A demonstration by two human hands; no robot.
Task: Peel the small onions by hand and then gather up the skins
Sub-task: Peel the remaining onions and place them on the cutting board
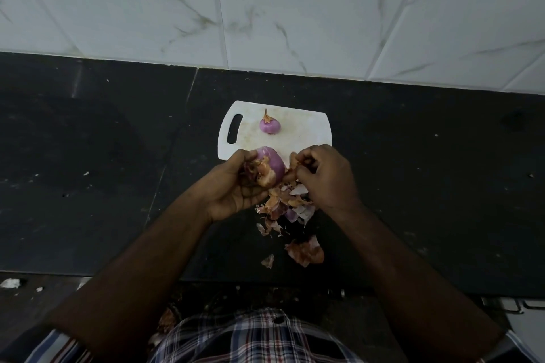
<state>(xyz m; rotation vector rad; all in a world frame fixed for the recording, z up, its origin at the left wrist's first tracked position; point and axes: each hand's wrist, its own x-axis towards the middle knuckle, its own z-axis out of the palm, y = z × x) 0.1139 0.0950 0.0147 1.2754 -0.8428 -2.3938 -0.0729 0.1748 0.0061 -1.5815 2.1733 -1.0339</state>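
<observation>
At frame centre the left hand (236, 186) grips a half-peeled purple onion (269, 166), the right hand (324, 177) pinches its skin (295, 163), peelings (290, 209) litter the table (88, 156) below, and a peeled onion (269, 124) sits on the board (306, 130).

Onion (269, 125) on board (300, 132); skins (290, 209) before board.

No text, label, brand, number or sign can be read anywhere in the head view.
</observation>
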